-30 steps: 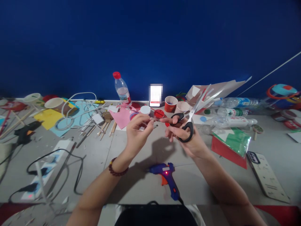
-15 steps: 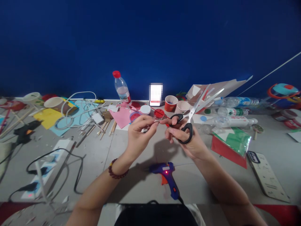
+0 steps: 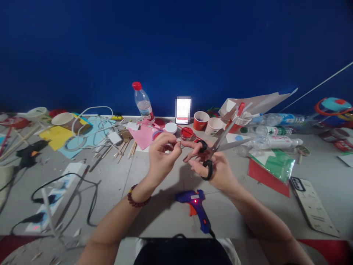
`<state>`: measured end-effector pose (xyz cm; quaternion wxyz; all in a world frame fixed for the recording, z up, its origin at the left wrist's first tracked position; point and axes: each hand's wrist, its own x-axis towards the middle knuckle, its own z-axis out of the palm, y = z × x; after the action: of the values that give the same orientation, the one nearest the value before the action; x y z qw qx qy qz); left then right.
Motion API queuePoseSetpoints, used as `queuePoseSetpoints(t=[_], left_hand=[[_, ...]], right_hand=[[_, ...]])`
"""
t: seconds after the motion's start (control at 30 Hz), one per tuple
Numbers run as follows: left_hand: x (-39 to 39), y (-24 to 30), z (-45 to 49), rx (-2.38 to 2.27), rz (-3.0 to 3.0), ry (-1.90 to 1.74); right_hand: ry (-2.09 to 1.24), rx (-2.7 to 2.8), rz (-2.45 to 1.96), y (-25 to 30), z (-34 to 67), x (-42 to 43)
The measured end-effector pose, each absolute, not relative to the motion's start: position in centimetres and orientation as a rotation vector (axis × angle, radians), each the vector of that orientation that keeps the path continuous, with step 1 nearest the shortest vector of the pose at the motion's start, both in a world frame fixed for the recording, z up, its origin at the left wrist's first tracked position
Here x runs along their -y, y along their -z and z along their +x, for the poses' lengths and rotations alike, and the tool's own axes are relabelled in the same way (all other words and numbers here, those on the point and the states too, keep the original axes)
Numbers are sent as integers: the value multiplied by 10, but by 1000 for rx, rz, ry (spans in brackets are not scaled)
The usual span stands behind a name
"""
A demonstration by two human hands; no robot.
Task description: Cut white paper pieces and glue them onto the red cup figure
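Observation:
My left hand (image 3: 162, 156), with a beaded bracelet on its wrist, is closed in a pinch. Whatever lies between its thumb and forefinger is too small to make out. My right hand (image 3: 217, 167) holds a pair of black-handled scissors (image 3: 220, 141), thumb and a finger through the loops. The blades are apart and point up and right, away from the left hand. My right forefinger reaches out to the left fingertips. Under the hands, a blue hot glue gun (image 3: 197, 204) lies on the table with a red light lit.
Paper cups (image 3: 200, 120), a red paint pot (image 3: 186, 133) and a lit phone (image 3: 183, 110) stand behind the hands. Plastic bottles (image 3: 278, 142) lie at right near another phone (image 3: 314, 206). A power strip (image 3: 57, 197) with cords and pink paper (image 3: 143, 137) are at left.
The scissors have swung down to the right and turned, and my right hand has moved slightly left and lower. My left hand stays pinched, shifted slightly left.

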<state>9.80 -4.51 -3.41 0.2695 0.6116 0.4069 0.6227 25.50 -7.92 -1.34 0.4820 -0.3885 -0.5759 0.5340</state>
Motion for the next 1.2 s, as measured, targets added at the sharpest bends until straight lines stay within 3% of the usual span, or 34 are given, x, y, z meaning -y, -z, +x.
queuePoseSetpoints(t=[0.53, 0.83, 1.2], left_hand=[[46, 31, 97, -987, 1525, -1510], [50, 26, 103, -800, 1586, -1324], [51, 27, 103, -892, 1756, -1168]], right_hand=[[-1708, 946, -724, 8, 268, 69], [-1393, 1101, -909, 14, 269, 62], [-1325, 1166, -928, 16, 269, 58]])
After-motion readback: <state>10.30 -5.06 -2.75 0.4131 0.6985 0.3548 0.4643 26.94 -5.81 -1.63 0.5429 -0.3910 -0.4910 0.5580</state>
